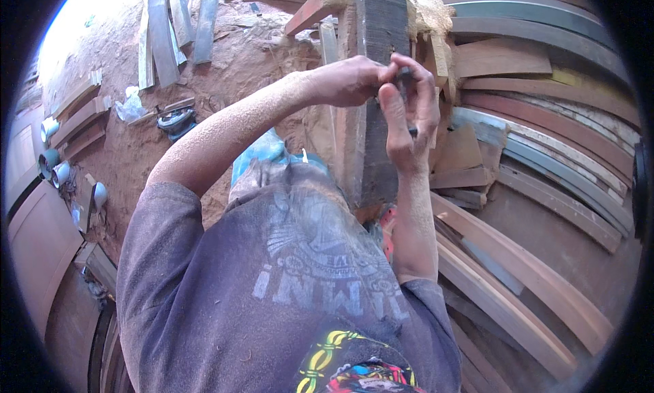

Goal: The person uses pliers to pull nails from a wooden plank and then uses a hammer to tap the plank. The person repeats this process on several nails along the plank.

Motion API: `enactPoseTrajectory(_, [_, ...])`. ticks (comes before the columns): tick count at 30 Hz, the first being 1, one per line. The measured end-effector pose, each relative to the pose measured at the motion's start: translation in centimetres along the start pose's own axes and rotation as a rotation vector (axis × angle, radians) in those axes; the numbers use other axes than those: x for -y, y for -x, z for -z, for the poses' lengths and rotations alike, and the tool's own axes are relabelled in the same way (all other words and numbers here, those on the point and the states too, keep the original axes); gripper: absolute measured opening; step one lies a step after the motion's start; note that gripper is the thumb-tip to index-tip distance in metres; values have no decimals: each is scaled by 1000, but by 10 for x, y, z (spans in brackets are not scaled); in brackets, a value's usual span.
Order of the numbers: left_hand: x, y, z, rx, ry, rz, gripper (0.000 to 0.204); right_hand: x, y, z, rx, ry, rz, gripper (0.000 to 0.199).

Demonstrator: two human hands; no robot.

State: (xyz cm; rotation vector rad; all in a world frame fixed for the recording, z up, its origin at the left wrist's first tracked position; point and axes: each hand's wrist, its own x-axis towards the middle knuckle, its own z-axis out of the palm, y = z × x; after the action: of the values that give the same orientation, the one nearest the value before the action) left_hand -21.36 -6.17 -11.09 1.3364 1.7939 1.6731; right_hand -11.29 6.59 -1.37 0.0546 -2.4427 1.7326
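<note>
Just above a long dark beam [383, 147], the two hands meet at their fingertips. The right hand [413, 110] is curled around a small dark object [412, 130], the thing being handled. Of this object only short pieces show, between the thumb and the bent fingers and at the palm; the rest is covered, so its kind and its full shape I cannot tell. The left hand [351, 81] has its fingers bent and reaches to the right fingertips; whether it pinches some part of the object, I cannot tell, because its fingertips overlap with the other hand. Pale dust covers the left forearm [252, 117].

Beneath both hands, the middle of the beam is partly hidden, and its far end is cut off by the upper edge. To the right of the right hand lie many stacked boards [538, 35], whose far ends bend into the dark rim. Nearer to the body than this hand, paler boards [507, 310] pass partly behind the sleeve. Well to the left of the left hand, a crumpled clear bag [131, 107] lies on the earthen ground [235, 72], with a dark rounded item [177, 122] near it, difficult to identify.
</note>
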Motion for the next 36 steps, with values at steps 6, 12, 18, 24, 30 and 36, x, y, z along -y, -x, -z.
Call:
enactPoseTrajectory(6, [-11, 16, -25, -86, 128, 189, 30, -21, -20, -24, -142, 95, 177, 19])
enactPoseTrajectory(12, [1, 2, -99, -699, 816, 216, 42, -19, -29, -22, -77, 133, 168, 24])
enactPoseTrajectory(18, [12, -2, -130, -786, 1131, 207, 47, -11, -35, -29, -59, 113, 168, 26])
enactPoseTrajectory(24, [36, -16, -127, -827, 921, 295, 44, -21, -71, -30, -6, 99, 102, 23])
enactPoseTrajectory(30, [23, -14, -100, -888, 576, 364, 41, -7, -53, -25, -45, 63, 55, 23])
enactPoseTrajectory(36, [42, -82, -65, -662, 147, 638, 34, -60, -170, 22, -68, -46, -559, 42])
